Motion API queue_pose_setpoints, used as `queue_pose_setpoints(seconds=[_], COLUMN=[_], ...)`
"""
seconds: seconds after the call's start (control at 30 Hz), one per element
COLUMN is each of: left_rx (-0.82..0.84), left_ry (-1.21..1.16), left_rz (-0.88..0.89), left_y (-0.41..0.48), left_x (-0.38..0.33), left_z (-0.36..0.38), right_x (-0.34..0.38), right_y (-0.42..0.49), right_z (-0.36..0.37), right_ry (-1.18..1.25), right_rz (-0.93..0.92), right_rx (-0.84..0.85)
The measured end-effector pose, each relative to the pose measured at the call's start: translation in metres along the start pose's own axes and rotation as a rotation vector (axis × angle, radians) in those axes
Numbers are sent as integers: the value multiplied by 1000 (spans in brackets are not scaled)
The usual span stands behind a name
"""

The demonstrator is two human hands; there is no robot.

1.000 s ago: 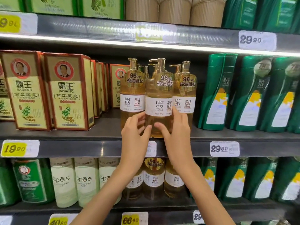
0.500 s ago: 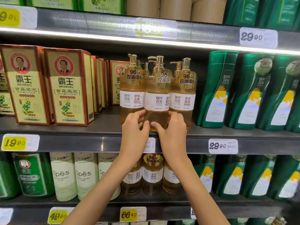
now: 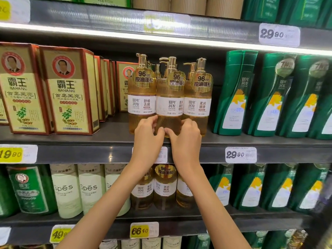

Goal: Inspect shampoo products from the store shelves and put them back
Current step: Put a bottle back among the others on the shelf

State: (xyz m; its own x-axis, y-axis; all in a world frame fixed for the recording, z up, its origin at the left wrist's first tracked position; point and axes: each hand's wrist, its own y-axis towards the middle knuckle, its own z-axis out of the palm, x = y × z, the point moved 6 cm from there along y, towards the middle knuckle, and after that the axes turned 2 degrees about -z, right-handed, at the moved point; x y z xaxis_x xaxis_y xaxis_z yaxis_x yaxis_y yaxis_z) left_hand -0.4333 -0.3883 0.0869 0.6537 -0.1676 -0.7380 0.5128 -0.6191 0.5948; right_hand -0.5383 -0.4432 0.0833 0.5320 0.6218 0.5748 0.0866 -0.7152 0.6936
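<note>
Fingers (image 3: 151, 120) of left hand (image 3: 147, 141) and right hand (image 3: 186, 141) grip middle bottle (image 3: 169, 105).

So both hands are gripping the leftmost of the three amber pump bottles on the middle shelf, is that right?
Not quite. The head view shows the left hand and right hand gripping the middle amber plastic pump bottle of the three, not the leftmost. It is on the dark middle shelf, as you said.

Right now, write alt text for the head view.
The left hand and right hand grip the lower part of the middle amber pump bottle on a store shelf. Red-and-gold boxes stand to its left, green bottles to its right.
</note>
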Motion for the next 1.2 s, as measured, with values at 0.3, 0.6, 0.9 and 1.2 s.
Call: queue_pose_setpoints(seconds=[0.3, 0.6, 0.9, 1.2], left_rx=[111, 192, 205, 499], left_ry=[-164, -296, -304, -535], left_rz=[-50, 5, 13, -71], left_y=[-9, -34, -42, -74], left_x=[3, -13, -13, -35], left_z=[-14, -17, -8, 32], right_x=[-23, -57, -48, -37], right_y=[9, 55, 33, -42], right_z=[-48, -15, -34, -76], right_ry=[201, 467, 531, 739], right_rz=[-26, 173, 218, 378], right_rx=[-289, 313, 213, 253])
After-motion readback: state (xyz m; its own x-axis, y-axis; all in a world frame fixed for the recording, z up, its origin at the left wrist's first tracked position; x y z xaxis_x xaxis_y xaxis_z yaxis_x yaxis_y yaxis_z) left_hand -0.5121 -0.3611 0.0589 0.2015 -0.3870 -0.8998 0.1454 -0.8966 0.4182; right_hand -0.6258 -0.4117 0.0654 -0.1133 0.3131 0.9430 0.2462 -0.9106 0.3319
